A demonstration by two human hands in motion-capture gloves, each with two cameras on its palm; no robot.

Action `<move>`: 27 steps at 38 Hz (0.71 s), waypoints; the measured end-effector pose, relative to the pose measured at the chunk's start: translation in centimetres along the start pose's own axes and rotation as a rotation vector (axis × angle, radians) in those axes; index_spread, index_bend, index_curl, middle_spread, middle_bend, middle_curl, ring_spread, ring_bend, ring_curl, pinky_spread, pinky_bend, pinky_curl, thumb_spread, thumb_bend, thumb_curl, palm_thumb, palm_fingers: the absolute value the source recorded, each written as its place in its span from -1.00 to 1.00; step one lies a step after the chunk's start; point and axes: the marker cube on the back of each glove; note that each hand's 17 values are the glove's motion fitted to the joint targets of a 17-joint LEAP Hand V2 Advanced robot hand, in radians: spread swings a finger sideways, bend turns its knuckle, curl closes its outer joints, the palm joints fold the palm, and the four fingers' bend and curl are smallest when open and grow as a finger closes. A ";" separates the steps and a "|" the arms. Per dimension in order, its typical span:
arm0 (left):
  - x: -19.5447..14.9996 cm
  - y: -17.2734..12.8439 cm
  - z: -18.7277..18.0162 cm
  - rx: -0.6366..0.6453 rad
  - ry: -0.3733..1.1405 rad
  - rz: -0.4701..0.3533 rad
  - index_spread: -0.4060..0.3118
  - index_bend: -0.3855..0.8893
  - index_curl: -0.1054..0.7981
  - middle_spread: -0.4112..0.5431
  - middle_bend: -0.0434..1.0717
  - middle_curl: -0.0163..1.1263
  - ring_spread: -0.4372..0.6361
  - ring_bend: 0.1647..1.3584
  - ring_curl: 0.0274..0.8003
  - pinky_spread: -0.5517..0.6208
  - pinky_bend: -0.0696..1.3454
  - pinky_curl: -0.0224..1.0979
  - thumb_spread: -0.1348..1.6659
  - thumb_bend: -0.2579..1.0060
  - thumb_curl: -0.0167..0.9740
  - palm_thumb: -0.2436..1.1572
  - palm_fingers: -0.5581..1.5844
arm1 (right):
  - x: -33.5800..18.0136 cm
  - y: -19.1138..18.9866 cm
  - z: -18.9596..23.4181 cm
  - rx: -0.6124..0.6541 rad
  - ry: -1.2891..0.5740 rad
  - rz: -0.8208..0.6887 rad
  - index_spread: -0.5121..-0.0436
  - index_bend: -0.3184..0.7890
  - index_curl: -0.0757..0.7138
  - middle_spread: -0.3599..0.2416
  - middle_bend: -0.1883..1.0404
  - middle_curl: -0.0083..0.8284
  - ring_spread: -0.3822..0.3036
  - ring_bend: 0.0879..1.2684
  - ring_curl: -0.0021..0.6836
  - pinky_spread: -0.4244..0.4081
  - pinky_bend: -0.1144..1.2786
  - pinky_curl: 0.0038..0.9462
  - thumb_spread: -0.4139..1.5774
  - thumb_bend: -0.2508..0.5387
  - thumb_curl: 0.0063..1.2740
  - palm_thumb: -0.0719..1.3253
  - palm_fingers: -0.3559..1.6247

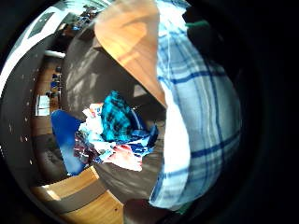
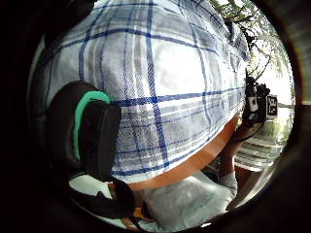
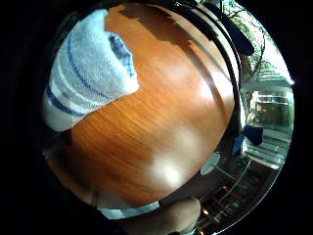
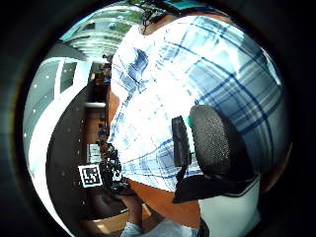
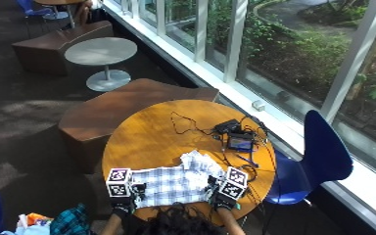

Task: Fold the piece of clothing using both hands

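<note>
A blue-and-white checked shirt [image 5: 175,183] lies spread on the near part of the round wooden counter [image 5: 149,137], its far end bunched up toward the middle. The left hand [image 5: 124,198] sits at the shirt's near left edge and the right hand [image 5: 223,196] at its near right edge — both down on the cloth. From the left palm, a black thumb [image 2: 92,138] curls over the fabric, gripping it; the right thumb [image 4: 215,143] likewise presses onto the checked cloth, pinching it. Beyond the shirt, a small device [image 5: 240,142] and cables [image 5: 188,125] rest on the counter — a blue chair [image 5: 321,152] stands alongside.
</note>
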 end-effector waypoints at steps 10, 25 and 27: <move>1.0 -1.0 1.2 -0.011 0.077 0.017 -0.19 -0.10 0.15 -0.04 -0.64 -0.34 0.21 -0.42 -0.23 0.36 -0.28 -0.27 0.66 -0.65 -0.61 -0.50 -0.31 | -1.2 0.0 0.8 0.071 0.025 -0.034 0.21 -0.24 0.07 0.47 -0.21 -0.03 0.51 -0.50 -0.03 0.56 -0.31 -0.31 0.77 -0.14 -0.43 0.20 -0.43; 8.3 -3.6 -1.6 -0.069 0.100 0.157 -0.13 -0.16 0.12 0.05 -0.65 -0.39 0.41 -0.41 -0.28 0.53 -0.18 -0.27 0.71 -0.60 -0.60 -0.55 -0.29 | -4.8 -1.3 -9.2 0.202 -0.608 -0.103 -0.07 -0.26 -0.07 -0.26 -0.30 -0.05 -0.30 -0.22 0.09 -0.14 -0.04 -0.20 0.73 0.27 -0.24 0.74 0.19; 7.4 -3.0 -3.2 -0.016 0.183 0.147 -0.13 -0.17 0.11 0.06 -0.65 -0.40 0.39 -0.38 -0.28 0.49 -0.15 -0.26 0.71 -0.60 -0.60 -0.55 -0.27 | -7.6 -0.7 -10.3 0.225 -0.594 -0.170 -0.08 -0.25 -0.08 -0.26 -0.31 -0.04 -0.32 -0.23 0.10 -0.17 -0.04 -0.19 0.72 0.27 -0.22 0.75 0.19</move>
